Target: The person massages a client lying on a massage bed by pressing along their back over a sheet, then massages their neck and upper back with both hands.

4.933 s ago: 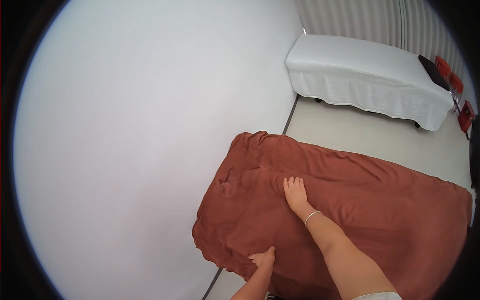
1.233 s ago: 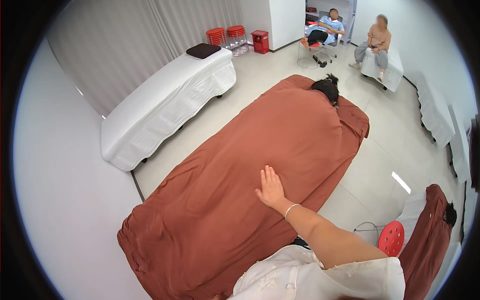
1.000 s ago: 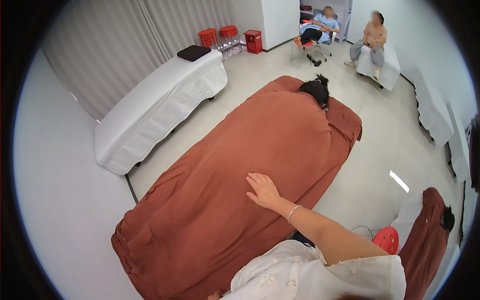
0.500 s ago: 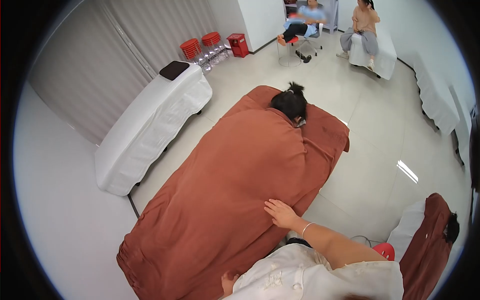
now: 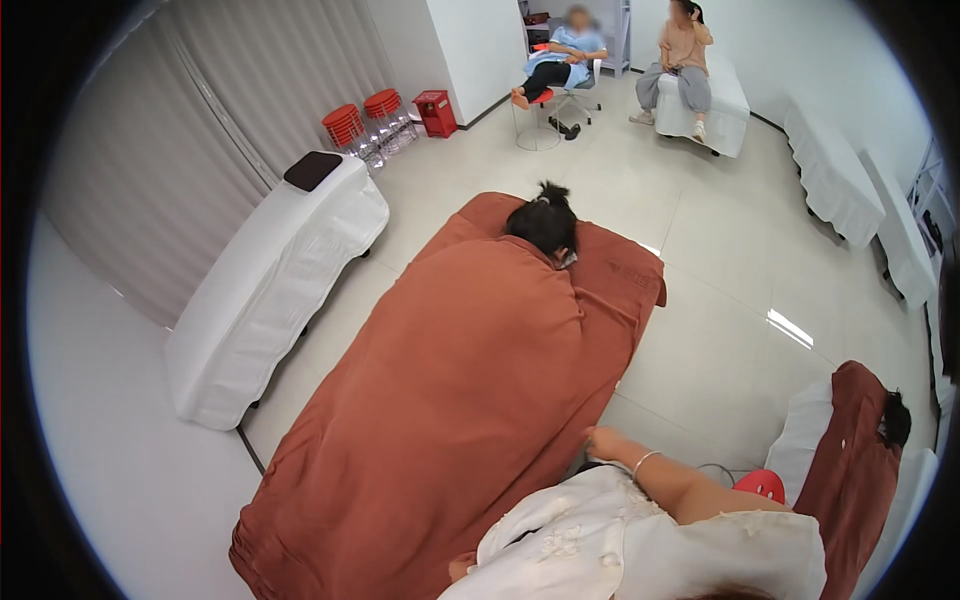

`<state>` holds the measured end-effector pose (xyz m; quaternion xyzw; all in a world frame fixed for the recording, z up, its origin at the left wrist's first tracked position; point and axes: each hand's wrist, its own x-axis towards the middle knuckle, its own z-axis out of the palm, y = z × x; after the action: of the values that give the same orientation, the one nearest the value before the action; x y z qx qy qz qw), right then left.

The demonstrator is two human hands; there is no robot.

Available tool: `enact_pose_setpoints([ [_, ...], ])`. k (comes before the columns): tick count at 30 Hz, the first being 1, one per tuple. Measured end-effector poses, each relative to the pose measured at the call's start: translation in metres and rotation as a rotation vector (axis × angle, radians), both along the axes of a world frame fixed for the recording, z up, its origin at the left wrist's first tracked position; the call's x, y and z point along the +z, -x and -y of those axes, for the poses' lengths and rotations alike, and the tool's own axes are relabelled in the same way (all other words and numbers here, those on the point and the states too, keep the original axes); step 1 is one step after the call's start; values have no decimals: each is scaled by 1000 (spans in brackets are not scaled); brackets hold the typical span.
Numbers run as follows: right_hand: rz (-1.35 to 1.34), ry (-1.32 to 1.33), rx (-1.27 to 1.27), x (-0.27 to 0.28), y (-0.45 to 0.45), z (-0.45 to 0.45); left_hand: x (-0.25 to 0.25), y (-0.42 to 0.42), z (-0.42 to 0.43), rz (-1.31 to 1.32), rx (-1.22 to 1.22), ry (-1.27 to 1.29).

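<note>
A person lies face down under a reddish-brown cover on a massage bed, dark tied-up hair showing at the far end. Beside the cover's right edge is my right hand, with a thin bracelet on its wrist. Its fingers are curled in, and whatever they may hold is hidden. Low in the view, my left hand rests against the near part of the cover. My white top hides most of that hand, so its fingers do not show.
A white-covered bed stands left by the curtain. Red stools and a red bin are behind it. Two people sit at the back. Another reddish-brown covered bed and a red stool are at lower right.
My right hand has come off the top of the cover to its right edge, and its spread fingers have curled. The left hand is now more hidden. The view has shifted.
</note>
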<state>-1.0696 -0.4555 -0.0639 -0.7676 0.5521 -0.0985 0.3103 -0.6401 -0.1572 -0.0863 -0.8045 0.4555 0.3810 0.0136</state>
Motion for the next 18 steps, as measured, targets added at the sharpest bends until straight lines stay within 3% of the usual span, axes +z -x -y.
enact_pose_setpoints([
  [1, 0, 4, 6, 3, 6, 10, 1, -3, 4, -2, 71, -3],
  [3, -319, -161, 132, 18, 27, 50, 0, 9, 19, -24, 212, -3],
  [4, -333, -152, 139, 35, 33, 71, -2, 19, 28, -40, 286, -3],
  [8, -187, 127, -32, 98, 31, 179, -3, 70, 62, -96, 596, -33],
  [10, -176, 482, 44, 122, 27, 240, -1, 96, 86, -128, 637, -26],
  [15, -321, 717, 348, 166, -2, 411, 7, 190, 163, -117, 811, -3],
  [18, -354, 792, 507, 155, -24, 490, 27, 233, 199, -74, 924, -8],
])
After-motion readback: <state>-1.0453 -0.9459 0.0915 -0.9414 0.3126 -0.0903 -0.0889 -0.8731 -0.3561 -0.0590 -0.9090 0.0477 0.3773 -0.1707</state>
